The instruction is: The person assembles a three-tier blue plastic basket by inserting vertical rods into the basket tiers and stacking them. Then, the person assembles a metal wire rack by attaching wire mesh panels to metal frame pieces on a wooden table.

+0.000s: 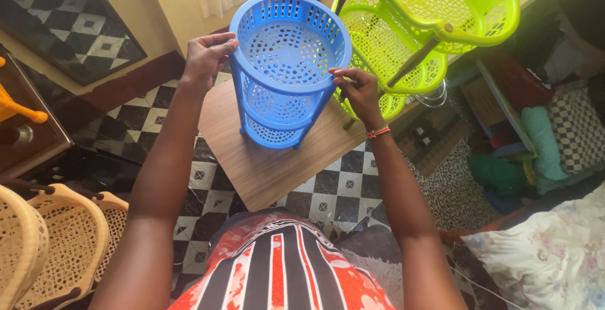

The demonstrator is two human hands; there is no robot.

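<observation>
Head: blue rack [287,70] between both hands.

Green rack [403,51] crowds the right; table front [271,171] lies bare.

arms bare | red-black-white striped top [283,272] | beaded wristband [378,132]

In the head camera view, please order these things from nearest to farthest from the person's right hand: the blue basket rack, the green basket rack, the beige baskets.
From the right hand:
1. Blue basket rack: the hand grips its top rim, on the small wooden table.
2. Green basket rack: just behind the hand, upper right.
3. Beige baskets: far away, bottom left corner.
</observation>
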